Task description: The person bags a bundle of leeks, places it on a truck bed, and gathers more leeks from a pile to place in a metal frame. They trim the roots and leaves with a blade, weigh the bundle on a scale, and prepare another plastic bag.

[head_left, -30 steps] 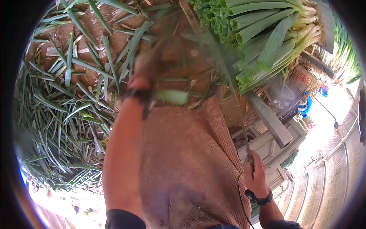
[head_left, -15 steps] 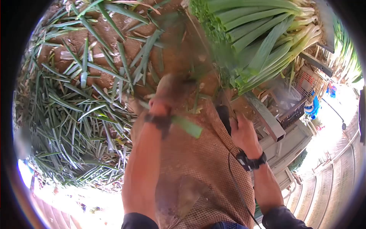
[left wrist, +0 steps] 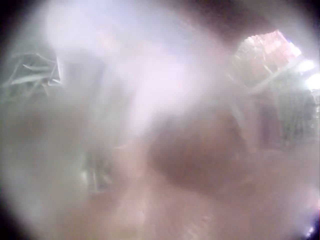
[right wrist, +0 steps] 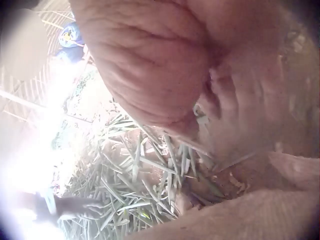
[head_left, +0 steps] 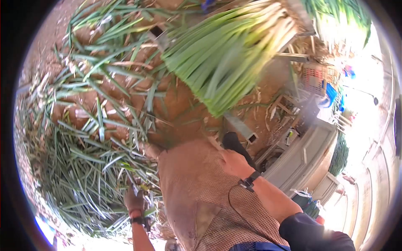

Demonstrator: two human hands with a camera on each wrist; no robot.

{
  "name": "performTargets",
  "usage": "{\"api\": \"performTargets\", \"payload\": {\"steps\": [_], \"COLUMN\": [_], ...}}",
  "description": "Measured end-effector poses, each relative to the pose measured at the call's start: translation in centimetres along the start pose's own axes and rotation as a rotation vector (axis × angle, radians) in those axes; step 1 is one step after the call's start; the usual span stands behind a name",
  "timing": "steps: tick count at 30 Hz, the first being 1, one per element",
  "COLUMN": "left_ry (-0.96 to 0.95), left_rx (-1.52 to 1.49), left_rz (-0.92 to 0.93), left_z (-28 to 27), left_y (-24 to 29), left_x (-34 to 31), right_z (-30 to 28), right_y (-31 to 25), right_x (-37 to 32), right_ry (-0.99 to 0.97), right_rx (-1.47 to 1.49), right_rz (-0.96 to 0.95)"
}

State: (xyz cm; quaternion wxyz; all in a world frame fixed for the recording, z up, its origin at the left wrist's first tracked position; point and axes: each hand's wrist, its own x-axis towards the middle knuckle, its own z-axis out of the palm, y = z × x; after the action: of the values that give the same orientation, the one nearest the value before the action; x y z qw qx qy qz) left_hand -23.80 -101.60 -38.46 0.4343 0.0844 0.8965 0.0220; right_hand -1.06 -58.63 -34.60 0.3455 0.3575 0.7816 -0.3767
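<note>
My right hand (head_left: 236, 163) is at the front of the brown mesh apron (head_left: 188, 180), its fingers curled around a knife whose pale strip (head_left: 214, 143) juts out ahead. The right wrist view shows those fingers (right wrist: 240, 95) folded in, with most of the knife hidden. Low on the left, my left hand (head_left: 135, 203) is over the pile of cut green onion leaves (head_left: 83, 175). In the right wrist view this left hand (right wrist: 80, 207) has its fingers stretched out, holding nothing visible. A thick bundle of green onions (head_left: 230, 54) lies ahead, leafy ends towards me. The left wrist view is mostly blurred.
Square metal bars (head_left: 240, 127) stick out around the bundle. To the right are an orange crate (head_left: 314, 77) and a grey panelled box (head_left: 299, 157). More green onions (head_left: 335, 16) stand at the far right. Leaf scraps litter the brown ground (head_left: 176, 108).
My left hand has swung from in front of the apron down to the left over the leaf pile; the green piece beside it is gone. The right hand moved up and left. The view has turned.
</note>
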Motion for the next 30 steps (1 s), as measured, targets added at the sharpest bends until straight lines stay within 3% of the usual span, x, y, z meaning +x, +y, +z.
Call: {"api": "performTargets", "payload": {"steps": [2,4,5,7,8,14,16,20,22,23,25,27,29,30], "left_ry": [-0.028,-0.121,-0.184,-0.046,-0.058,-0.356,-0.268,-0.273,-0.279,-0.277,-0.236,-0.295,-0.279,-0.228], "left_rx": [-0.058,-0.379,-0.001,-0.085,-0.082,-0.119,0.03,0.179,0.435,0.122,-0.519,-0.804,-0.855,-0.763], "left_rz": [-0.004,-0.022,-0.025,0.265,0.283,0.252,0.365,0.638,0.799,0.657,0.386,0.165,0.152,0.249], "left_z": [-0.3,2.9,-1.7,3.3,4.0,4.5,3.9,8.9,8.5,7.9,6.1,3.3,0.5,-0.9], "left_y": [1.9,2.2,11.0,11.3,14.2,35.2,41.5,44.1,46.6,48.2,52.3,55.3,58.0,59.6], "left_x": [-1.9,-2.4,-4.4,-5.1,-6.1,-14.4,-18.2,-20.0,-20.5,-21.1,-22.6,-23.6,-24.1,-24.0], "right_z": [-0.9,-2.1,-2.5,-4.9,-6.1,-10.1,-11.9,-16.7,-18.2,-19.0,-19.4,-20.1,-21.2,-21.5], "right_y": [4.1,8.7,11.1,13.7,15.2,24.1,26.5,30.3,32.8,33.6,36.7,38.2,38.6,38.8], "right_x": [-2.4,-4.8,-6.0,-8.1,-9.0,-12.4,-12.7,-14.2,-15.0,-15.6,-16.2,-17.0,-18.1,-18.3], "right_ry": [0.004,0.096,0.183,0.151,0.126,0.173,0.19,0.237,0.256,0.264,0.21,0.213,0.213,0.216], "right_rx": [0.107,0.2,0.245,0.604,0.785,0.968,1.004,1.061,1.15,1.241,1.134,1.124,1.071,1.043], "right_rz": [0.14,0.195,0.175,0.436,0.561,0.54,0.516,0.462,0.458,0.458,0.485,0.53,0.522,0.519]}}
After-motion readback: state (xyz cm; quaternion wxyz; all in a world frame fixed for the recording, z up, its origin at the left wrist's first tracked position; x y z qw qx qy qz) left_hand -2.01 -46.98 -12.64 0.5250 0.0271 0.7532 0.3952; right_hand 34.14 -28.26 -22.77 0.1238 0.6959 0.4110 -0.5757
